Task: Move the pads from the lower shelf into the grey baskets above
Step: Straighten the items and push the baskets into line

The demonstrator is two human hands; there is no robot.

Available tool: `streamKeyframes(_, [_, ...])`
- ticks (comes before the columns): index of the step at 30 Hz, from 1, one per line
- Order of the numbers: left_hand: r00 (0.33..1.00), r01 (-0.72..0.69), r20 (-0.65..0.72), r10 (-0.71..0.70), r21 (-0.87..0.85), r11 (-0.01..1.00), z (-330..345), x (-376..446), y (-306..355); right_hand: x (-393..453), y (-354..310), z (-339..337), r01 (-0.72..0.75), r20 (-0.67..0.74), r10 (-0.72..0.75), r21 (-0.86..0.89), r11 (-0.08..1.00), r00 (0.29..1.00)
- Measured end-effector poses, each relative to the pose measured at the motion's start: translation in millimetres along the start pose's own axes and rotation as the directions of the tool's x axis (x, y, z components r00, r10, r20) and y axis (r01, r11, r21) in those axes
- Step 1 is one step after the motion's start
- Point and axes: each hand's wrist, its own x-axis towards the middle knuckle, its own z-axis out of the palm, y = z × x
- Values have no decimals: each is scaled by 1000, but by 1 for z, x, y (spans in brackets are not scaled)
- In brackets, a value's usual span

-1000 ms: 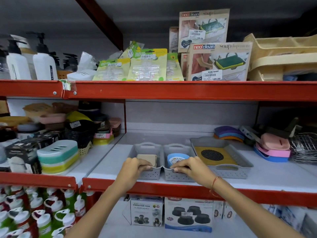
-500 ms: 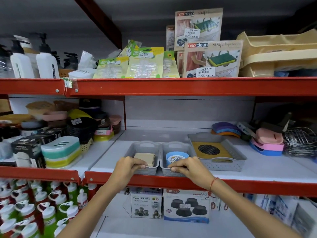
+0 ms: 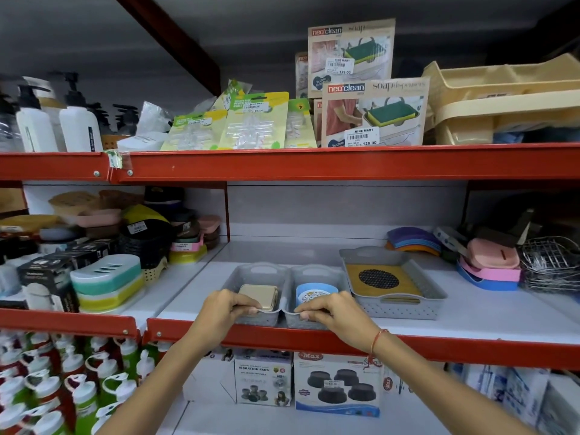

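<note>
Both hands are busy with the two small grey baskets at the front edge of the middle shelf. Left hand (image 3: 219, 312) has its fingers curled over the left basket (image 3: 251, 274) rim, right hand (image 3: 332, 312) likewise on the right basket (image 3: 317, 273). Looks like positioning; next, probably reach down for the vibration pads box (image 3: 262, 381) on the lower shelf.

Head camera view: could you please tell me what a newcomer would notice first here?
Two bare hands at the middle shelf's front edge: the left hand holds the near rim of a small grey basket with a beige pad, the right hand its neighbour with a blue round item. Red shelf rails frame everything.
</note>
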Motion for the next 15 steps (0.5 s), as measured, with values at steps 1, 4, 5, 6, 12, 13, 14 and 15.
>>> streamKeyframes(1, [1000, -6, 20, 5, 23, 1000, -1, 0, 1, 0, 0, 0, 1, 13, -1, -3, 1000, 1000])
streamKeyframes(4, [997, -45, 64, 39, 86, 995, 2, 2, 15, -1, 3, -10, -15, 34, 14, 26, 1000, 999])
streamKeyframes(5, [996, -68, 62, 63, 81, 994, 5, 3, 22, -1, 6, -16, -36, 12, 36, 39, 999, 999])
streamKeyframes(6, [995, -91, 56, 88, 67, 994, 9, 5, 31, -3, 11, -23, -64, -22, 64, 20, 998, 998])
streamKeyframes(12, [962, -175, 223, 159, 54, 983, 43, 17, 72, -23, 73, -70, -321, -41, 334, -409, 854, 942])
streamKeyframes(13, [955, -189, 245, 169, 60, 980, 49, 17, 76, -28, 81, -73, -343, -19, 370, -423, 839, 929])
streamKeyframes(14, [949, -203, 258, 179, 68, 977, 53, 17, 79, -31, 86, -75, -353, -10, 385, -418, 837, 923])
streamKeyframes(15, [945, -214, 266, 187, 73, 974, 56, 18, 82, -35, 89, -76, -355, -15, 382, -403, 843, 924])
